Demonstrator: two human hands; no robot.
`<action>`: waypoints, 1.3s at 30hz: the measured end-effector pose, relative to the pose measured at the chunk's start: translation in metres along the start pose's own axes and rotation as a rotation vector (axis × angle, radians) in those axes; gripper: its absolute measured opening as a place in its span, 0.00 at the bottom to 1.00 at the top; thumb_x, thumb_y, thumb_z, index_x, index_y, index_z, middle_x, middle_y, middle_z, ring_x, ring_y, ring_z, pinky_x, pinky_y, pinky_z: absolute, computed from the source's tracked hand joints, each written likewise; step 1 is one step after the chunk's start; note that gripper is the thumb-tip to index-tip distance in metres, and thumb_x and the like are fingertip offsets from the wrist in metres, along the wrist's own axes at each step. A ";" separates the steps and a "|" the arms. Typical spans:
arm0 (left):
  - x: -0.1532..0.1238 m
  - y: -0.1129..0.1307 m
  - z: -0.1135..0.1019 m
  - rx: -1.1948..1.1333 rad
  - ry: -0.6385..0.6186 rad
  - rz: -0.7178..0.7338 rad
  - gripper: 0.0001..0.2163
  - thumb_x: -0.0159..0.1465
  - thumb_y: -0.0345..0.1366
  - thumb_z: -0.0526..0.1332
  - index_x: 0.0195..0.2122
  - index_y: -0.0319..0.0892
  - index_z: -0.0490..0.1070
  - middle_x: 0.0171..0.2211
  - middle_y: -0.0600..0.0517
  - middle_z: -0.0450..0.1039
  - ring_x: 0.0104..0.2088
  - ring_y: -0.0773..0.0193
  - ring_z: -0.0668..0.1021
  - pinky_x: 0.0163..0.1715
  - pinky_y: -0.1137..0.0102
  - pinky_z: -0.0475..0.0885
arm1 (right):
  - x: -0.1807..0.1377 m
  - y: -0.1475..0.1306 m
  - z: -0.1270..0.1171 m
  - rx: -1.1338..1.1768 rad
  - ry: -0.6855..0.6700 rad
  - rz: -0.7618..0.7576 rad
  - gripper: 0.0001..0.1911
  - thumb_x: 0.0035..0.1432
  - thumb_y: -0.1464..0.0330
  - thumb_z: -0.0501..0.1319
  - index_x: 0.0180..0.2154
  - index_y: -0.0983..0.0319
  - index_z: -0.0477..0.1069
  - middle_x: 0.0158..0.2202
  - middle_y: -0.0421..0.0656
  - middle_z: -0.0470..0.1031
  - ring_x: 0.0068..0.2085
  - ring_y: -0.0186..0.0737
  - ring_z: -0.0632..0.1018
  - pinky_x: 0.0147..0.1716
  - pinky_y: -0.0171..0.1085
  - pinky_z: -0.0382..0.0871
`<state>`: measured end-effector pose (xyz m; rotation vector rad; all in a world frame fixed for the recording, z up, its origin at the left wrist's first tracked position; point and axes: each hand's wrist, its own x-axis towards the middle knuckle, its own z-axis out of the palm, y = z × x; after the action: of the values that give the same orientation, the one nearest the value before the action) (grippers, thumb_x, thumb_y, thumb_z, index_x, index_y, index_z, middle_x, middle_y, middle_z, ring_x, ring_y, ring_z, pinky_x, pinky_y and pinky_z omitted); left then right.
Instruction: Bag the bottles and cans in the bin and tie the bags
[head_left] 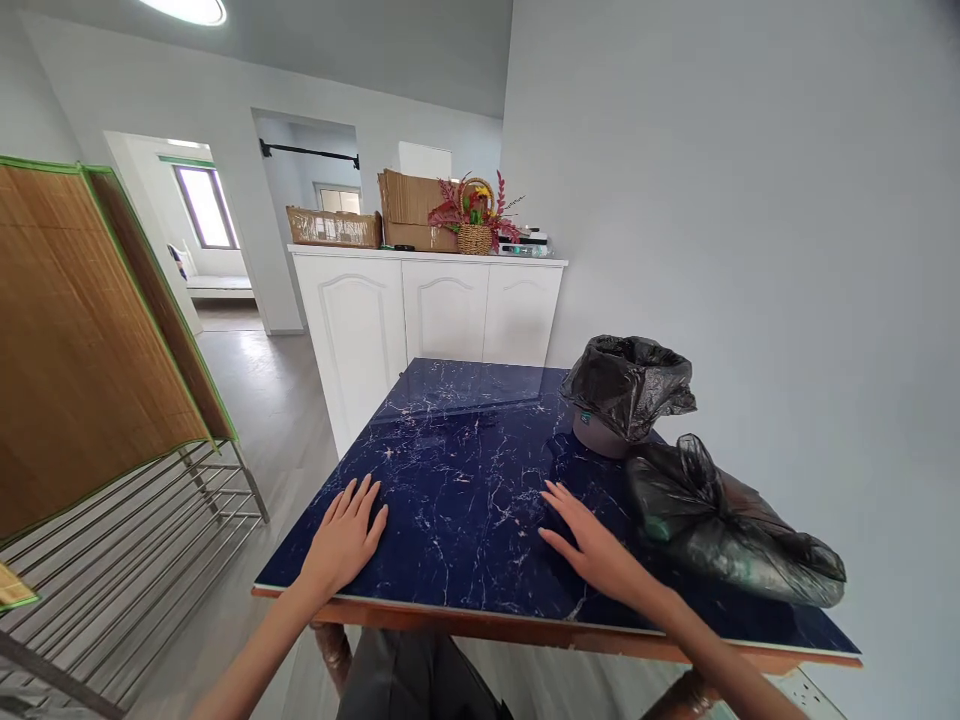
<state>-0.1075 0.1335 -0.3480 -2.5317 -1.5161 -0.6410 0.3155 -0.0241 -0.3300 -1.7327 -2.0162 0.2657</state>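
Note:
My left hand (346, 535) lies flat at the left front of the dark blue marbled table (457, 500), fingers apart and nothing held. On the right side of the tabletop, my right hand (589, 540) rests with thumb and fingers spread, also holding nothing. Beyond it stands a grey trash bin (600, 436) with a black bag liner (630, 390) folded over its rim. A tied black garbage bag (731, 525), full of something I cannot make out, lies on the table just right of my right hand.
Behind the table is a white cabinet (442, 305) topped with cardboard boxes (334, 228) and a wicker flower basket (474, 238). A metal rack (150, 540) with a bamboo mat (90, 340) stands left. A grey wall (750, 250) borders the right.

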 end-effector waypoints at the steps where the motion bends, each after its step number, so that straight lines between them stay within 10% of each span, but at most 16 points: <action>1: -0.001 0.000 -0.001 0.008 -0.005 0.005 0.30 0.76 0.51 0.48 0.71 0.39 0.67 0.73 0.41 0.63 0.74 0.41 0.63 0.72 0.44 0.60 | -0.003 -0.001 0.012 0.018 -0.009 0.046 0.37 0.76 0.45 0.48 0.76 0.58 0.56 0.78 0.49 0.53 0.78 0.52 0.53 0.76 0.57 0.52; 39: -0.014 -0.004 0.006 -0.001 0.048 0.039 0.28 0.77 0.51 0.50 0.74 0.46 0.64 0.74 0.47 0.62 0.75 0.43 0.62 0.73 0.42 0.60 | -0.009 0.006 0.048 -0.043 0.085 0.127 0.33 0.76 0.48 0.51 0.76 0.48 0.57 0.78 0.37 0.54 0.77 0.56 0.57 0.75 0.62 0.56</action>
<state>-0.1148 0.1263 -0.3592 -2.5206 -1.4478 -0.6927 0.2991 -0.0247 -0.3763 -1.8692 -1.8679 0.1878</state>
